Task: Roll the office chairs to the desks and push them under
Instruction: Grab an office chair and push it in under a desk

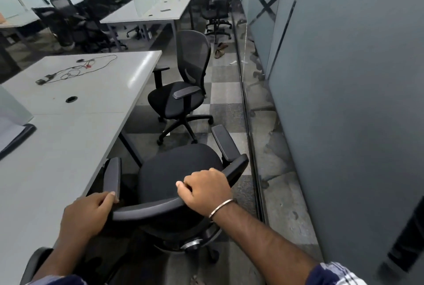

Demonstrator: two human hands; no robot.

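I have both hands on the near office chair (179, 170), gripping the curved top rail of its backrest (160, 206). My left hand (85, 213) wraps the rail's left end, thumb over the top; my right hand (206, 189) is curled over the rail right of centre, a metal bangle (221, 208) on that wrist. The hands sit apart, one toward each end of the rail, which gives me good steering.

The chair stands in the aisle beside the long right edge of the white desk (68, 142), seat not yet under it. Its left armrest (112, 175) is right at the desk edge, whether touching I cannot tell; its right armrest (224, 142) points out toward the glass partition (259, 60).

To do this well, I judge I should swing the backrest round so the seat faces the desk edge squarely, then push evenly with both hands, low and steady. The dark desk leg (130, 147) angles down near the seat's front left, so I want to aim the seat to one side of it. The armrests look about level with the desktop; they may catch the edge, so I would ease in slowly.

A second office chair (181, 99) waits farther along the same edge, near the desk's far right corner, also not tucked in. A tangle of cable (78, 70) lies on the desktop toward the far end.
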